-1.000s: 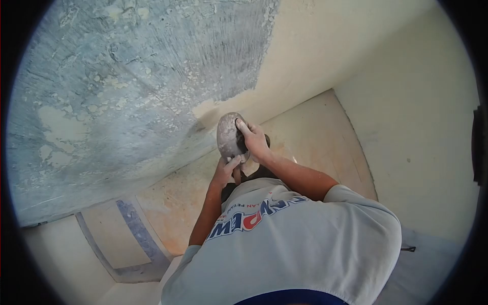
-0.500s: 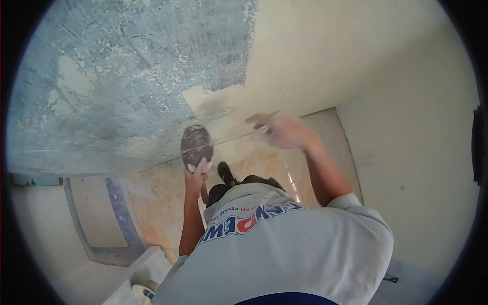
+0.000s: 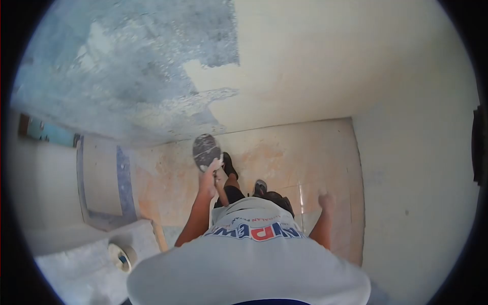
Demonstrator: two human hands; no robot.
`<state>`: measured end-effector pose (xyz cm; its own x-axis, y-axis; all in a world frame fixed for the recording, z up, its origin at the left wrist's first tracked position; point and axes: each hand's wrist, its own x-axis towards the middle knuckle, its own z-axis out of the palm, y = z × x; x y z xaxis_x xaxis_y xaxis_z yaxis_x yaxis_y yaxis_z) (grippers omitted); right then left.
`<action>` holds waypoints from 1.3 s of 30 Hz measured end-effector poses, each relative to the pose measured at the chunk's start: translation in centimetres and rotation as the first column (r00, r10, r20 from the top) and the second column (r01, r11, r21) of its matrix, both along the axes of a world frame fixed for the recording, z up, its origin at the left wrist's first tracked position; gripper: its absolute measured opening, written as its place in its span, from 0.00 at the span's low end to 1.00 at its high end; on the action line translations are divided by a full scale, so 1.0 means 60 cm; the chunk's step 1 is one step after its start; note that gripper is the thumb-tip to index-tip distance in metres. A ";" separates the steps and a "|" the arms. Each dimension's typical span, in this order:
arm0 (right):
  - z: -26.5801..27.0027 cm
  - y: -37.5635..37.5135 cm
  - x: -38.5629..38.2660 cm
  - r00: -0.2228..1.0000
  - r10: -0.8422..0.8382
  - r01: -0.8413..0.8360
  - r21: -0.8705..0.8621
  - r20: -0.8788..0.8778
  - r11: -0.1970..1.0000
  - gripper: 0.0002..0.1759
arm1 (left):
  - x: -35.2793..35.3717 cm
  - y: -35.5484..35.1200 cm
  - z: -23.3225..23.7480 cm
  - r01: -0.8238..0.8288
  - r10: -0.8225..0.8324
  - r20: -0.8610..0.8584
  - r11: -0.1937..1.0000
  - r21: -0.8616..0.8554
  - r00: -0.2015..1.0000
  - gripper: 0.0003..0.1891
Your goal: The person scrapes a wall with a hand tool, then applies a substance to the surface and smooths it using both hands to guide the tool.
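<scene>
A dark oval plate (image 3: pixel 206 148), streaked with whitish smears, is in my left hand (image 3: pixel 210 175). The fingers and thumb grip its near end, with pale residue on them. Beyond it rises a wall with a scraped-looking, mottled blue area (image 3: pixel 147 56) beside a smooth cream area (image 3: pixel 300 66). My right hand (image 3: pixel 326 200) hangs low on the right over the tiled floor, away from the wall. It is small and smeared by motion, and its fingers do not show clearly.
Below are the tiled floor (image 3: pixel 269 147) and my dark shoes (image 3: pixel 229 165). A round white tub (image 3: pixel 122 256) stands on a pale surface (image 3: pixel 147 239) at lower left. A light blue object (image 3: pixel 51 133) is at far left. A plain side wall (image 3: pixel 401 188) bounds the right.
My right hand has dropped from near the wall to low on my right. My left hand still holds the oval plate. The view has shifted, showing more floor and both shoes.
</scene>
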<state>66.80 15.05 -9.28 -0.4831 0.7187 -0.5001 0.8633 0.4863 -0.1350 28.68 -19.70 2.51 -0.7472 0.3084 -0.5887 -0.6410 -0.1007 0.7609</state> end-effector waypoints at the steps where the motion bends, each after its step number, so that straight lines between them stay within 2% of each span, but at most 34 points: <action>1: 0.082 -0.055 -0.025 0.975 -0.104 0.089 0.087 0.194 0.992 0.37 | 0.013 0.013 0.020 0.069 -0.069 0.010 0.997 -0.025 0.998 0.15; 2: 0.109 -0.066 -0.042 0.981 -0.074 0.061 0.078 0.182 0.995 0.37 | 0.018 0.017 0.014 0.142 -0.142 -0.008 0.990 -0.004 0.990 0.18; 3: 0.127 -0.069 -0.063 0.959 -0.273 0.249 -0.234 -0.073 0.940 0.36 | 0.021 0.031 0.018 0.139 -0.139 -0.005 0.988 0.068 0.990 0.20; 4: 0.149 -0.076 -0.085 0.823 -0.517 0.322 -0.558 -0.235 0.765 0.35 | 0.024 0.049 0.022 0.145 -0.147 -0.002 0.979 0.142 0.989 0.23; 5: 0.179 -0.093 -0.112 0.795 -0.518 0.261 -0.593 -0.316 0.762 0.33 | 0.025 0.064 0.020 0.165 -0.165 -0.015 0.972 0.168 0.986 0.27; 6: 0.198 -0.113 -0.135 0.793 -0.515 0.252 -0.594 -0.325 0.764 0.33 | 0.033 0.086 0.043 0.199 -0.192 -0.059 0.969 0.147 0.980 0.27; 7: 0.214 -0.133 -0.156 0.789 -0.363 0.099 -0.482 -0.495 0.871 0.31 | 0.045 0.109 0.064 0.231 -0.219 -0.103 0.965 0.125 0.970 0.28; 8: 0.222 -0.150 -0.174 0.747 -0.188 -0.048 -0.335 -0.638 0.941 0.29 | 0.047 0.125 0.061 0.330 -0.312 -0.146 0.936 0.122 0.939 0.29; 9: 0.222 -0.165 -0.189 0.738 -0.181 -0.058 -0.329 -0.650 0.943 0.29 | 0.059 0.143 0.075 0.389 -0.367 -0.167 0.912 0.126 0.915 0.30; 10: 0.218 -0.177 -0.206 0.709 -0.238 -0.163 -0.482 -0.664 0.861 0.28 | 0.070 0.159 0.087 0.449 -0.422 -0.189 0.885 0.128 0.887 0.30; 11: 0.217 -0.189 -0.227 0.684 -0.295 -0.272 -0.608 -0.667 0.746 0.27 | 0.073 0.168 0.068 0.447 -0.439 -0.092 0.857 0.256 0.894 0.31; 13: 0.286 -0.219 -0.277 0.692 -0.440 -0.299 -0.782 -0.572 0.547 0.23 | 0.099 0.180 0.143 0.461 -0.468 -0.063 0.826 0.325 0.882 0.32; 14: 0.318 -0.238 -0.299 0.621 -0.533 -0.304 -0.803 -0.575 0.513 0.21 | 0.103 0.179 0.154 0.462 -0.462 -0.083 0.822 0.332 0.883 0.32; 15: 0.321 -0.232 -0.312 0.616 -0.529 -0.313 -0.798 -0.584 0.515 0.21 | 0.103 0.173 0.154 0.463 -0.460 -0.093 0.822 0.331 0.883 0.32; 17: 0.326 -0.225 -0.338 0.655 -0.480 -0.457 -0.812 -0.584 0.364 0.20 | 0.094 0.149 0.155 0.455 -0.459 -0.085 0.808 0.373 0.884 0.33; 19: 0.335 -0.233 -0.361 0.623 -0.432 -0.496 -0.756 -0.652 0.428 0.20 | 0.079 0.120 0.159 0.474 -0.444 -0.170 0.800 0.367 0.880 0.33; 20: 0.340 -0.234 -0.371 0.667 -0.352 -0.492 -0.744 -0.656 0.453 0.19 | 0.070 0.105 0.159 0.483 -0.421 -0.241 0.798 0.360 0.875 0.34; 21: 0.343 -0.237 -0.380 0.709 -0.273 -0.487 -0.732 -0.650 0.477 0.18 | 0.060 0.089 0.151 0.499 -0.438 -0.241 0.789 0.358 0.866 0.33; 22: 0.343 -0.235 -0.390 0.704 -0.278 -0.483 -0.727 -0.654 0.488 0.18 | 0.053 0.076 0.136 0.510 -0.448 -0.246 0.780 0.362 0.859 0.33; 24: 0.337 -0.229 -0.413 0.670 -0.067 -0.574 -0.574 -0.739 0.584 0.21 | 0.033 0.047 0.100 0.438 -0.432 -0.097 0.834 0.334 0.897 0.32; 25: 0.339 -0.234 -0.429 0.646 0.032 -0.610 -0.491 -0.763 0.622 0.22 | 0.023 0.036 0.091 0.430 -0.433 -0.048 0.865 0.259 0.900 0.30; 26: 0.343 -0.241 -0.445 0.643 0.011 -0.591 -0.487 -0.766 0.643 0.22 | 0.009 0.023 0.080 0.460 -0.463 -0.053 0.850 0.258 0.885 0.30; 28: 0.356 -0.254 -0.481 0.640 -0.207 -0.555 -0.632 -0.740 0.541 0.25 | -0.023 0.003 0.064 0.549 -0.535 -0.121 0.811 0.201 0.836 0.26; 29: 0.363 -0.264 -0.501 0.637 -0.220 -0.539 -0.631 -0.739 0.558 0.25 | -0.035 -0.005 0.061 0.540 -0.528 -0.112 0.819 0.193 0.842 0.23; 31: 0.377 -0.296 -0.548 0.674 -0.453 -0.319 -0.783 -0.583 0.534 0.27 | -0.064 -0.027 0.069 0.566 -0.548 -0.142 0.806 0.174 0.824 0.23; 33: 0.381 -0.329 -0.600 0.708 -0.428 -0.275 -0.778 -0.561 0.566 0.27 | -0.092 -0.063 0.082 0.584 -0.563 -0.162 0.798 0.150 0.811 0.23; 35: 0.370 -0.358 -0.650 0.596 -0.260 -0.478 -0.596 -0.759 0.645 0.24 | -0.136 -0.084 0.107 0.604 -0.559 -0.282 0.790 0.105 0.780 0.20; 36: 0.373 -0.371 -0.671 0.602 -0.273 -0.458 -0.604 -0.751 0.652 0.24 | -0.157 -0.097 0.133 0.612 -0.570 -0.340 0.790 0.024 0.748 0.20; 38: 0.383 -0.393 -0.712 0.627 -0.270 -0.480 -0.636 -0.731 0.605 0.21 | -0.202 -0.129 0.104 0.622 -0.574 -0.286 0.773 0.119 0.768 0.21; 39: 0.397 -0.408 -0.731 0.597 -0.293 -0.501 -0.632 -0.747 0.591 0.19 | -0.214 -0.136 0.131 0.611 -0.566 -0.276 0.783 0.116 0.777 0.22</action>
